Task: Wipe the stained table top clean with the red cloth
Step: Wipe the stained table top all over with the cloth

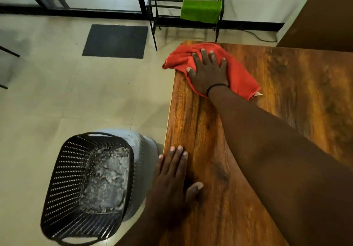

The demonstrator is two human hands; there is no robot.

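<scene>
1. The wiping step appears to be in hand; the right hand (208,72) presses the red cloth (236,73) flat onto the counter (286,92) at its far left corner, fingers spread and straight, not clenched.
2. The left hand (172,180) rests flat on the counter's near left edge, fingers released and holding nothing; it seems to brace the body.
3. Next, the cloth likely needs sweeping back across the counter towards its right side; whether stains remain there is hard to tell against the dark grain.
4. A black basket (63,178) stands on the floor left of the counter; it holds only greyish speckled residue at the bottom.
</scene>
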